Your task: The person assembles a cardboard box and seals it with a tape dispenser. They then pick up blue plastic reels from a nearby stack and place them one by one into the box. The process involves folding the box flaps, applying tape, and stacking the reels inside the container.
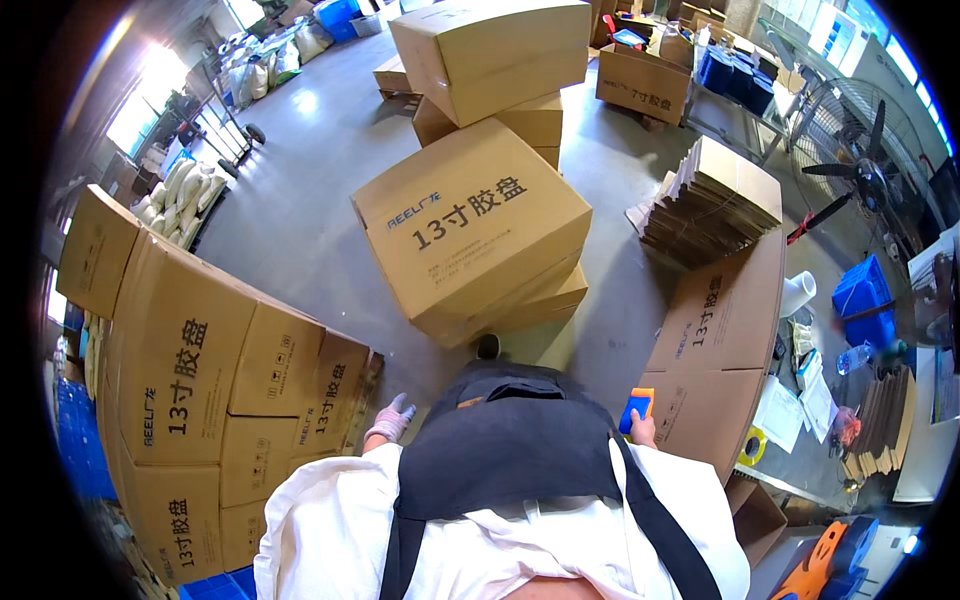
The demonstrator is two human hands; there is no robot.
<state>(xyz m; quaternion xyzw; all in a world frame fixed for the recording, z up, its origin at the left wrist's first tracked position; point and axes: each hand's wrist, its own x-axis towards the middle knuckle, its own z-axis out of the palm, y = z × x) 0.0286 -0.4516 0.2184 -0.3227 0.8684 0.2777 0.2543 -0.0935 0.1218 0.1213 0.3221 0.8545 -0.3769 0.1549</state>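
My left hand [388,420], in a pale glove, hangs beside my dark apron with its fingers apart and nothing in it. It is nearest to a stack of cardboard cartons [205,375] on the left. My right hand [643,430] is closed on a blue and orange hand-held tool [636,408], whose exact kind I cannot make out. Flat cardboard [708,320] stands upright just right of that hand. In front of my feet a large closed carton [470,220] rests on another carton [545,305], slightly turned against it.
More cartons [500,55] are stacked farther ahead. Tied flattened cardboard [715,195] lies at the right, near a large black fan [860,170]. A work table [810,465] carries papers, yellow tape [752,446] and a blue bin [862,298]. A hand truck [228,140] stands at the far left.
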